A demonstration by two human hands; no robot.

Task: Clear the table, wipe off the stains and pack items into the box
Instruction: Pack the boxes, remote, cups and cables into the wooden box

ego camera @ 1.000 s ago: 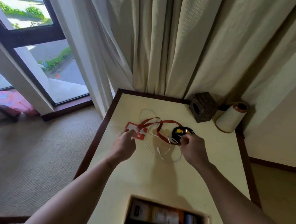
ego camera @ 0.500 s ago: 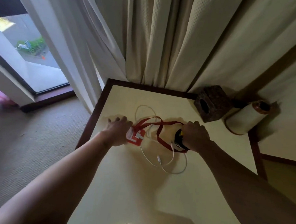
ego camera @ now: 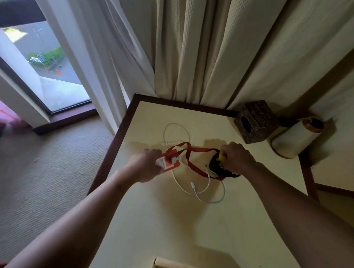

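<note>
Badge card (ego camera: 168,163) and black round object (ego camera: 217,168) lifted off table (ego camera: 186,228)
Left hand (ego camera: 146,165) pinches the card, now raised with its lanyard (ego camera: 200,149), left of the tissue box (ego camera: 255,121); right hand (ego camera: 238,159) grips the object, tipped on edge, before that box.

The desk (ego camera: 157,226) has a pale cream-yellow top framed by a dark brown border. It carries a red-orange lanyard (ego camera: 202,150) with a red-orange and white badge card (ego camera: 169,164), a white cable (ego camera: 193,185) and a black round object (ego camera: 215,168) with a small yellow patch. The cube holder (ego camera: 256,122) is dark brown with a mottled, speckled surface, and the roll (ego camera: 293,140) is creamy white with a reddish-brown end. The curtains (ego camera: 189,40) are cream with a fine waffle weave, the carpet (ego camera: 32,176) is greyish beige with fine ribbing, and the packing box (ego camera: 183,267) shows a pale wood-coloured rim.
</note>
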